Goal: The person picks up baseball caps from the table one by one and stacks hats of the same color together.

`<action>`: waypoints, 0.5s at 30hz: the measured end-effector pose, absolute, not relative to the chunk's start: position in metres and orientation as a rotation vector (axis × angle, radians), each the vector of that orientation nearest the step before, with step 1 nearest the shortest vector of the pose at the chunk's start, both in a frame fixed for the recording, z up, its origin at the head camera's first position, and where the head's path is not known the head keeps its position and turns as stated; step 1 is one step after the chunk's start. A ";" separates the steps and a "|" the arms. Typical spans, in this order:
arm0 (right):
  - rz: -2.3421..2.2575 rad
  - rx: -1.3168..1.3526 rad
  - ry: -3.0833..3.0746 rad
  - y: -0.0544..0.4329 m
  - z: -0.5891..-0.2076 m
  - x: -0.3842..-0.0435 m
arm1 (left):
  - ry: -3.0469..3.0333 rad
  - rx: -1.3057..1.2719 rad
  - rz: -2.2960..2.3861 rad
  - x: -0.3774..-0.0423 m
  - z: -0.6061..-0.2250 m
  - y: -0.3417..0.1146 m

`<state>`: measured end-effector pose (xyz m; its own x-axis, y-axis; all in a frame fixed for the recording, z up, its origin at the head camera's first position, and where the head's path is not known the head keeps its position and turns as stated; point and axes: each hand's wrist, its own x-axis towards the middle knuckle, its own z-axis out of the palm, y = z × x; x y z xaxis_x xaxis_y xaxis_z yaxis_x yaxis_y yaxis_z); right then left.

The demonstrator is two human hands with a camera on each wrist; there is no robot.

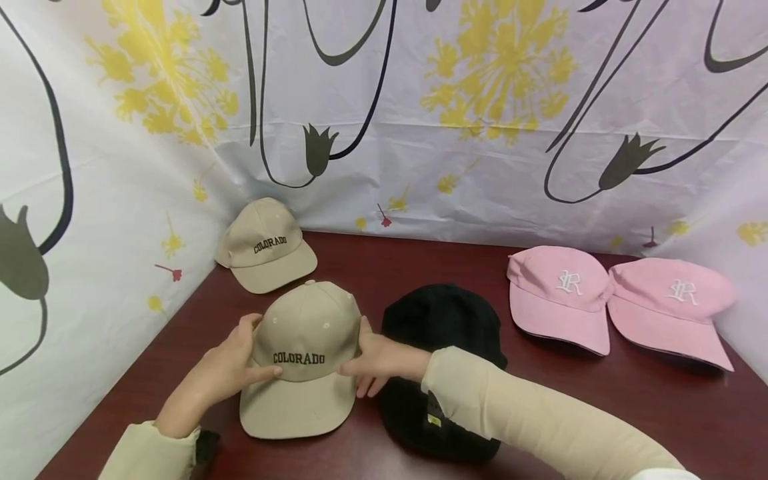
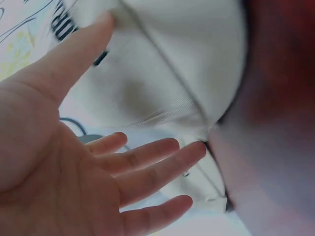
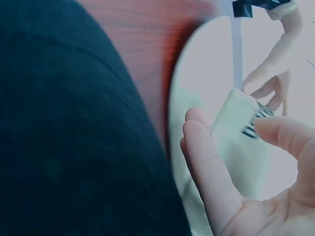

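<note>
A beige baseball cap point(image 1: 312, 323) with COLORADO lettering lies brim toward me, between both hands. My left hand point(image 1: 225, 363) is at its left side; the thumb touches the front near the lettering. In the left wrist view the left hand's fingers point(image 2: 147, 182) are spread and fairly straight beside the cap. My right hand point(image 1: 384, 357) rests against the right side, fingers extended along it, the thumb toward the front. The right wrist view shows the right hand's fingers point(image 3: 204, 152) straight by the brim. A black cap point(image 1: 444, 313) lies partly under the right forearm.
Another beige COLORADO cap point(image 1: 267, 243) sits behind on the left. Two pink caps point(image 1: 561, 290) with white letters lie side by side at the back right. The dark red table point(image 1: 354, 260) meets a patterned white cloth point(image 1: 384, 160) at the back and sides.
</note>
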<state>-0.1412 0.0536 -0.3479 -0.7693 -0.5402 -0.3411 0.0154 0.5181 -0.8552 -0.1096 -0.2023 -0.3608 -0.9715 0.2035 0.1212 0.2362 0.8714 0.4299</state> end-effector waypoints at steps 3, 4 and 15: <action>-1.244 -0.430 2.161 0.058 -0.339 -0.146 | -2.940 -0.353 -0.683 -0.111 -0.352 -0.203; -1.245 -0.436 2.160 0.059 -0.336 -0.147 | -2.933 -0.357 -0.680 -0.111 -0.350 -0.203; -1.155 -0.507 2.260 0.065 -0.302 -0.168 | -2.885 -0.378 -0.644 -0.127 -0.321 -0.195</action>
